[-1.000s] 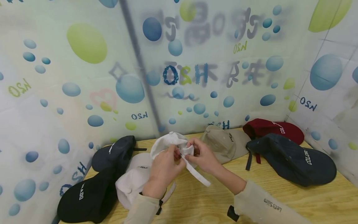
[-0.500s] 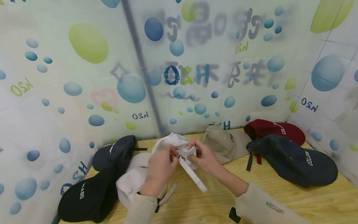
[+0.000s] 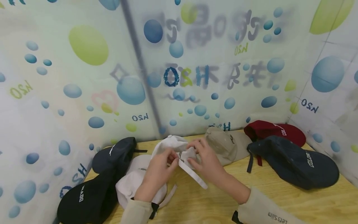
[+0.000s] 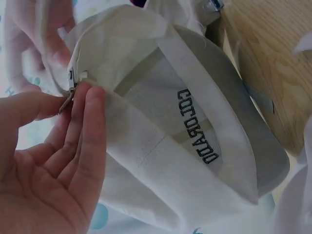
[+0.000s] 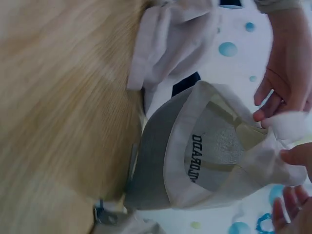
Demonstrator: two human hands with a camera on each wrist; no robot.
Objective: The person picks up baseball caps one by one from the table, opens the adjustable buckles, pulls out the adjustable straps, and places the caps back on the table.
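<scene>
A white baseball cap (image 3: 170,142) is held up between both hands, its hollow inside facing the left wrist camera, where COLORADO lettering (image 4: 197,126) shows in reverse. My left hand (image 3: 158,171) pinches the small metal buckle (image 4: 71,92) at the cap's back between thumb and fingers. From there the loose white strap (image 3: 193,176) hangs down toward the right. My right hand (image 3: 210,161) has its thumb and fingers round the bunched back edge of the cap, on the other side of the buckle; it is blurred in the left wrist view.
To the left lie a black cap (image 3: 84,199), a navy cap (image 3: 113,154) and a pale pink cap (image 3: 139,177). A beige cap (image 3: 223,146), a maroon cap (image 3: 275,132) and a dark blue cap (image 3: 296,161) lie to the right. A printed curtain (image 3: 179,109) backs the wooden table (image 3: 201,205).
The strap has swung from pointing right to hanging lower at the buckle. My left hand has shifted slightly left and down; my right fingers have loosened and spread a little at the cap's edge.
</scene>
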